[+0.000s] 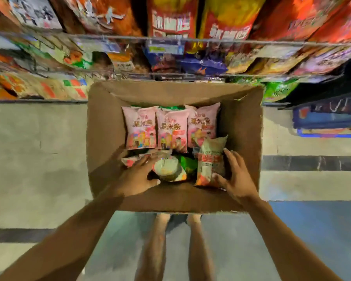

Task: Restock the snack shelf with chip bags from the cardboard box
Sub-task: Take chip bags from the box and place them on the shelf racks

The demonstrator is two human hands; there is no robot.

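Below the snack shelf (190, 39), on the floor: one open cardboard box (103, 126), flaps up, part full.

Contents, far side: pink chip bags (171, 130), three in a row, face up, edges touching, lying over something green.

Contents, near side: pale bag with red band (210, 159), standing tilted against the right wall; rounded pale bag (167, 169), crumpled, at the middle; green bag (188, 162), mostly hidden between those two; small patterned bag (129, 161) in the near-left corner.

Hands: both inside the box, well apart. Right hand (238, 178) grips the pale bag with red band, thumb on its face, fingers along its right edge. Left hand (138, 176) lies with straight fingers on the small patterned bag, thumb out toward the rounded pale bag; no closed hold shows.

Shelf: wire-fronted tiers above the box, packed with red, orange and blue bags; a dark gap shows at the right of the lower tier.

Step in hand, by judgement: picking stock out of the box; nothing from this handful is on the shelf yet.

Next move calls for: the left hand closing round its bag, both lifted clear of the flaps without crushing, then carried up to a tier holding the same product.
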